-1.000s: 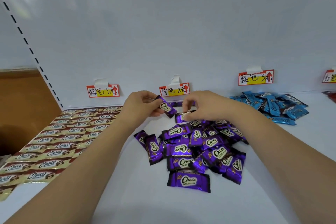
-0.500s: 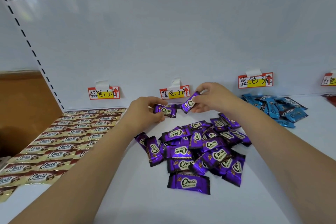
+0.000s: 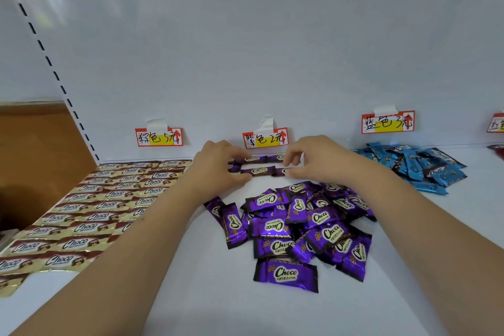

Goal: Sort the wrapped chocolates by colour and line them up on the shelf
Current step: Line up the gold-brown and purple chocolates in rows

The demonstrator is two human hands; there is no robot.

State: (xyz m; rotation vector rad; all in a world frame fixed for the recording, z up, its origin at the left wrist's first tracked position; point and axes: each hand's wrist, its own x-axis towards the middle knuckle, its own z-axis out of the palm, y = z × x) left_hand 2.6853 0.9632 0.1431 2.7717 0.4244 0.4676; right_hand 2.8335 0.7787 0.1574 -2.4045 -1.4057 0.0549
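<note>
Hands work at the back of the white shelf [image 3: 409, 267], under the purple price tag [image 3: 265, 138]. The left hand [image 3: 218, 165] and the right hand [image 3: 316, 161] have fingers curled down on small purple chocolates [image 3: 257, 170] lying end to end in two short rows; whether they pinch or only press them, I cannot tell. Just in front lies a loose pile of purple chocolates [image 3: 300, 229], each printed "Choco". To the left, brown-and-gold Choco chocolates [image 3: 103, 199] lie in neat rows below their tag [image 3: 159, 137]. To the right, blue chocolates [image 3: 414, 166] lie heaped under the blue tag [image 3: 388, 122].
</note>
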